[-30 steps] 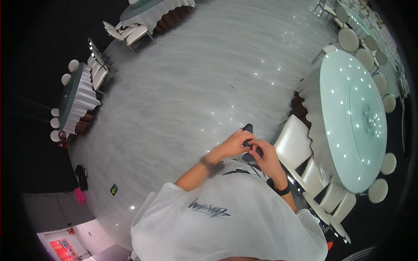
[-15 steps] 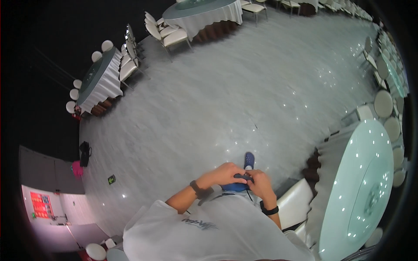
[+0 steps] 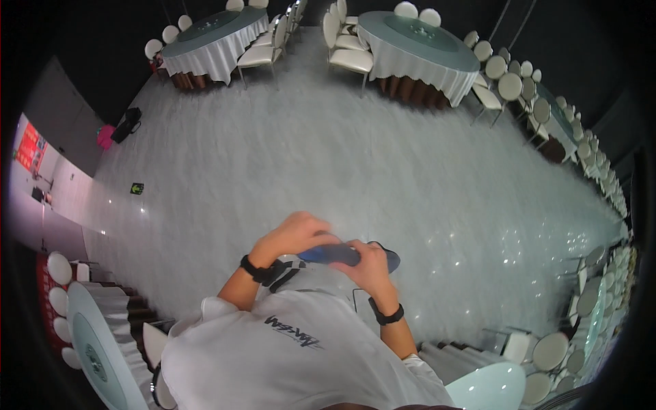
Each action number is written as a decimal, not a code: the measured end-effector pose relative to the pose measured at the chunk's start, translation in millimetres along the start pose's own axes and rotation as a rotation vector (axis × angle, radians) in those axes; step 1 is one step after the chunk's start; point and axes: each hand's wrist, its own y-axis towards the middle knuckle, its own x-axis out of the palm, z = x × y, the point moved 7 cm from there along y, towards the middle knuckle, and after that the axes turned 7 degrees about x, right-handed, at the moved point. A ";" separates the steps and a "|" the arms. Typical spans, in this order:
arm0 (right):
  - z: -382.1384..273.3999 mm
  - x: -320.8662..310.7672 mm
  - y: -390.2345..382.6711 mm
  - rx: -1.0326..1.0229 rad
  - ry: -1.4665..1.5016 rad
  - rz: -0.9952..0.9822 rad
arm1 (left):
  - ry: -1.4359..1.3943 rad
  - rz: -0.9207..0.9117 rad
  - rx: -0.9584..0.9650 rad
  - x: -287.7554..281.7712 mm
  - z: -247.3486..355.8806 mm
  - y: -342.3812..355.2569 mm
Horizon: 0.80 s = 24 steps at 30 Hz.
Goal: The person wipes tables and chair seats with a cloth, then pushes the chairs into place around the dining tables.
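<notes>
Low in the head view, a dark, elongated object [image 3: 342,254] is held at waist level, too blurred to make out. My right hand [image 3: 370,265] grips it with the thumb across it. My left hand [image 3: 292,236] is bent over the object's left end, its fingertips smeared by motion. Black bands circle both wrists below a white T-shirt [image 3: 294,362]. A blue shoe [image 3: 391,258] shows partly behind the hands, on the grey floor [image 3: 328,164].
Cloth-covered round tables [image 3: 417,37] with white chairs [image 3: 352,60] line the far side and right. Another table [image 3: 96,359] stands near left. A black bag [image 3: 125,126], pink bundle [image 3: 104,137], floor arrow sign [image 3: 137,188] and lit doorway [image 3: 51,164] are leftward.
The view has swung right: far tables moved toward the middle, and the nearby glass-topped table left the right side. My left hand has shifted up and leftward from my right hand.
</notes>
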 end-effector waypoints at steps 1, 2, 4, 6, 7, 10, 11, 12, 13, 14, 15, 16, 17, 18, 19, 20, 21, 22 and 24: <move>2.9 6.5 21.0 -0.008 -0.013 -0.086 | 0.005 0.052 -0.077 -16.4 -9.2 4.0; 9.5 14.5 39.5 -0.035 -0.045 -0.098 | 0.010 0.101 -0.156 -31.6 -19.4 6.5; -0.4 9.8 81.7 -0.049 -0.036 -0.141 | 0.003 0.233 -0.203 -62.8 -31.5 13.9; 2.0 8.7 123.8 -0.067 -0.029 -0.173 | 0.021 0.415 -0.264 -95.4 -61.1 23.5; 7.2 9.7 140.1 -0.069 -0.047 -0.178 | 0.018 0.426 -0.262 -101.9 -75.3 35.8; 33.7 7.7 191.1 -0.062 -0.014 -0.149 | -0.032 0.531 -0.171 -116.1 -108.6 74.4; 42.7 1.3 208.5 -0.056 0.038 -0.105 | -0.069 0.523 -0.161 -114.5 -120.1 98.1; 51.7 -0.4 224.0 -0.036 0.046 -0.103 | -0.106 0.515 -0.155 -112.7 -131.5 118.7; 60.4 -5.9 240.2 -0.030 0.086 -0.062 | -0.114 0.494 -0.161 -116.2 -143.3 139.1; 72.1 -13.6 247.8 -0.017 0.121 -0.025 | -0.140 0.439 -0.175 -111.6 -152.5 159.2; 83.1 -21.0 261.5 -0.015 0.155 0.015 | -0.159 0.390 -0.186 -110.9 -164.3 178.8; 94.7 -25.7 267.9 0.048 0.181 0.023 | -0.166 0.376 -0.192 -111.5 -175.2 193.3; 109.3 -29.4 276.0 0.064 0.184 0.026 | -0.185 0.307 -0.193 -109.2 -185.7 210.7; 127.5 -33.1 283.0 0.119 0.182 0.061 | -0.201 0.242 -0.200 -107.7 -194.7 223.4; 141.6 -36.4 290.6 0.171 0.181 0.094 | -0.204 0.234 -0.209 -110.1 -203.3 233.9; 147.8 -43.3 300.0 0.205 0.207 0.150 | -0.218 0.170 -0.193 -110.3 -210.1 247.1; 162.1 -45.1 311.9 0.209 0.215 0.151 | -0.229 0.109 -0.174 -111.7 -221.7 260.6; 171.7 -45.5 324.6 0.105 0.141 0.115 | -0.224 0.104 -0.180 -118.4 -236.2 272.3; 177.1 -42.9 354.8 0.069 0.108 0.035 | -0.199 0.017 -0.203 -124.0 -262.9 291.2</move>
